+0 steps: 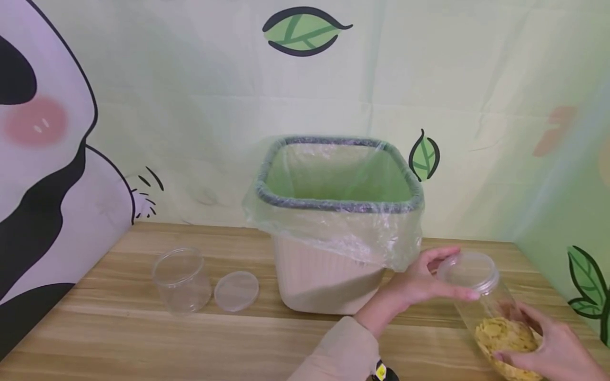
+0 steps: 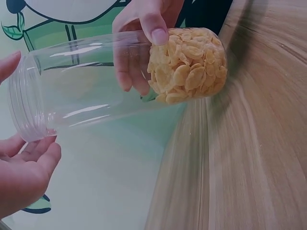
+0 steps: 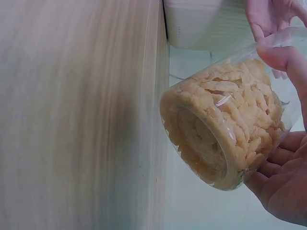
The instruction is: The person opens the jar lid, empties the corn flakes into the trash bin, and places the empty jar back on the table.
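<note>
A tall clear plastic jar (image 1: 476,304) with a clear screw lid (image 1: 469,271) is at the right of the head view, tilted. Pale yellow flakes (image 2: 189,67) fill its lower part. My left hand (image 1: 421,280) grips the lid, thumb on the near side and fingers on the far side. Lower down, my right hand (image 1: 555,341) holds the jar around the flakes, as the right wrist view shows with the thumb and fingers (image 3: 283,167) on opposite sides. The jar's base (image 3: 196,141) is raised off the wooden table (image 3: 72,120).
A bin (image 1: 324,275) lined with a clear plastic bag (image 1: 343,233) stands mid-table, just left of the left hand. Further left are an uncovered clear tub (image 1: 183,286) and a flat round lid (image 1: 236,291). A printed backdrop (image 1: 190,79) rises behind the table.
</note>
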The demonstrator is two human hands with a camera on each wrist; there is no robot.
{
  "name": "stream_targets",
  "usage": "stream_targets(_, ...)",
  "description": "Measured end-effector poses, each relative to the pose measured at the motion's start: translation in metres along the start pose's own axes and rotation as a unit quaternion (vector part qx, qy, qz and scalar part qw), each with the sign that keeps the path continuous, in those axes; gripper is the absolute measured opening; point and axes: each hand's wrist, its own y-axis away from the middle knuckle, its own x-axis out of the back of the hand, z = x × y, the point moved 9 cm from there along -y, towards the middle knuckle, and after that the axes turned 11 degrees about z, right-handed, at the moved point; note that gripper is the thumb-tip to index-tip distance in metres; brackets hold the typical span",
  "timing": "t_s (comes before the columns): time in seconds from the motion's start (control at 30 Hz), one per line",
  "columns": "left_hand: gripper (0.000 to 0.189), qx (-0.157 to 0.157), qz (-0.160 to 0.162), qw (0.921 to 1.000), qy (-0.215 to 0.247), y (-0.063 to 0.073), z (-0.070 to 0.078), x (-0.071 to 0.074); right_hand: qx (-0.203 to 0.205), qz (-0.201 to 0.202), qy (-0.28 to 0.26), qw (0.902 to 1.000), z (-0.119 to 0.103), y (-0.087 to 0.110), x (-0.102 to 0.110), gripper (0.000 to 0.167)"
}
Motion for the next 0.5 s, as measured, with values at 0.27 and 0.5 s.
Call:
stream_targets(0.27,0.059,0.046,0.083,0.9923,-0.08,0.0,-0.008,0.009,0.006,0.007,-0.007,0.9999,-0.005,0.002,0.003,0.107)
stream_targets(0.5,0.06,0.07,0.109,0.9852,-0.113,0.003,-0.01,0.013,0.031,0.024,-0.022,0.999,-0.013,0.004,0.005,0.1)
